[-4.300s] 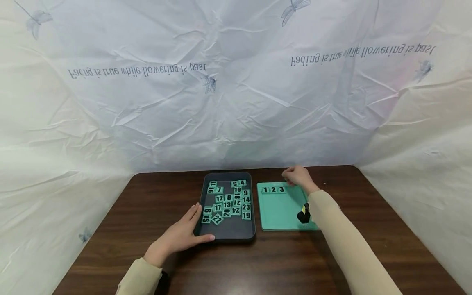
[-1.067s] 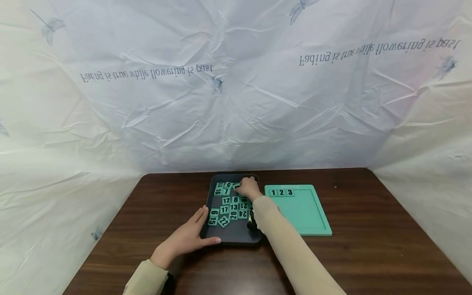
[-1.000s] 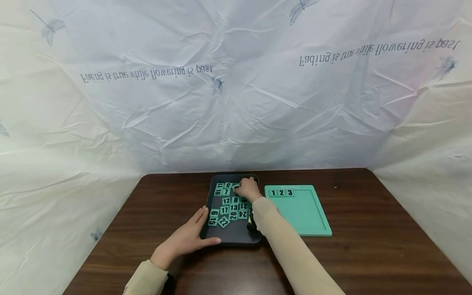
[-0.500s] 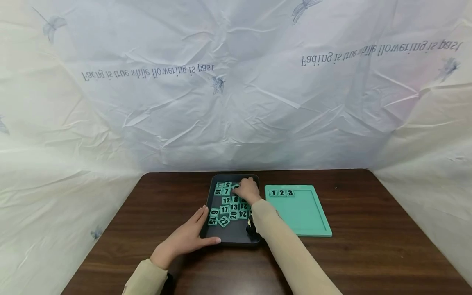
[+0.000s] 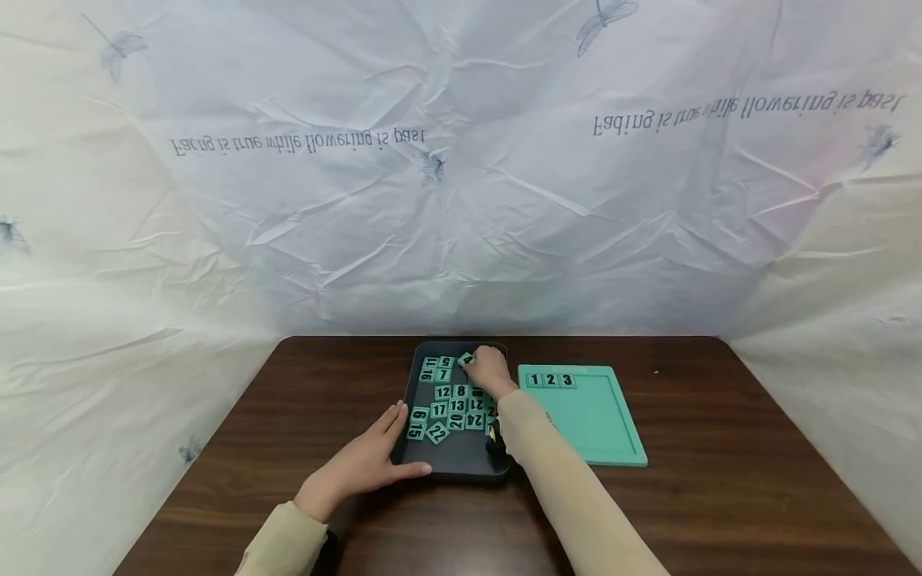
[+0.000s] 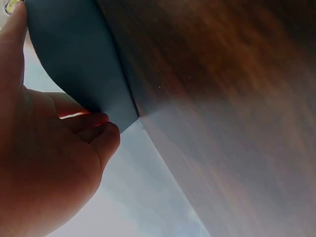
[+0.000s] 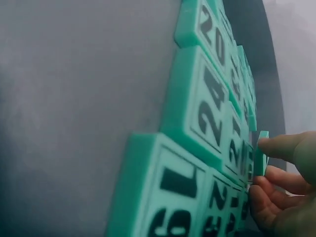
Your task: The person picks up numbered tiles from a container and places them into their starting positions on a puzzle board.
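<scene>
While the right hand is pinching a small green number tile by its edge at the far end of the dark tray, in the middle of the head view, the left hand is lying flat and relaxed against the tray's near left corner, fingers straight along the rim. In the right wrist view the tile is standing on edge between thumb and fingertips, just beside the loose tiles, so the grip is looking thin. If the pinch is slipping, the tile is likely dropping back among its neighbours, and the forearm crossing the pile could be nudging other pieces out of place. The tray is sitting on a smooth wooden bench, so it could be sliding if the steadying hand is easing off.

The numeral on the pinched tile is not readable. Black numerals on the other tiles are reading 5, 7, 8, 11, 12, 13, 16, 17, 20, 22 and 24 in the head view; 19, 20 and 24 are showing large in the right wrist view. On the green board to the right of the tray, three tiles in the top row are reading 1, 2, 3. The white backdrop is carrying a mirrored line, "Fading is true while flowering is past", printed twice, with dragonfly motifs.
</scene>
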